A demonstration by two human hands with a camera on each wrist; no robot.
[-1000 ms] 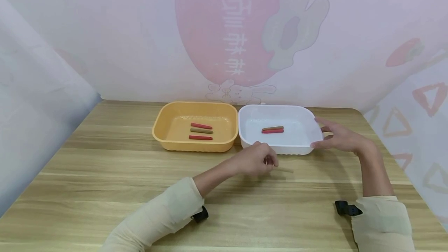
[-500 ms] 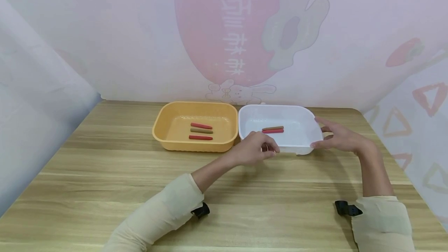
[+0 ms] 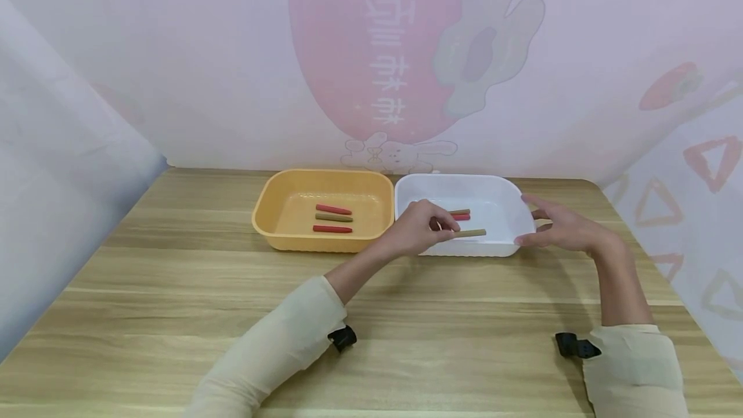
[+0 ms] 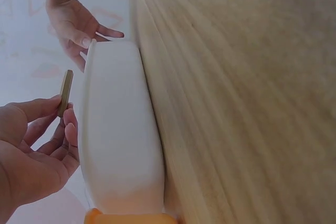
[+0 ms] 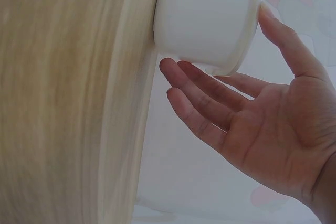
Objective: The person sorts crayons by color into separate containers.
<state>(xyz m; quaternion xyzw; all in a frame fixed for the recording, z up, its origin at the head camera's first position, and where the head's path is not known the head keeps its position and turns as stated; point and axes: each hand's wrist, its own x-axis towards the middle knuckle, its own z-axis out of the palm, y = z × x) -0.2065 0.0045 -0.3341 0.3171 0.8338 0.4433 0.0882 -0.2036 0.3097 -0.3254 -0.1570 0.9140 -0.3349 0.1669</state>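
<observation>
My left hand pinches an olive-brown crayon between thumb and fingers, over the front side of the white basin. In the left wrist view the crayon is seen tilted, just beyond the basin's rim. My right hand touches the basin's right end; its thumb lies at the rim and its fingers extend along the outer wall. Inside the white basin lie a red crayon and a brown one, side by side, partly hidden by my left hand.
An orange basin stands against the white one on the left. It holds two red crayons with an olive-brown crayon between them. Both basins stand near the back of the wooden table, before a printed cloth.
My left hand has lifted the crayon from above the table in front of the white basin, up and forward over its front rim. My right hand has stayed at the basin's end.
</observation>
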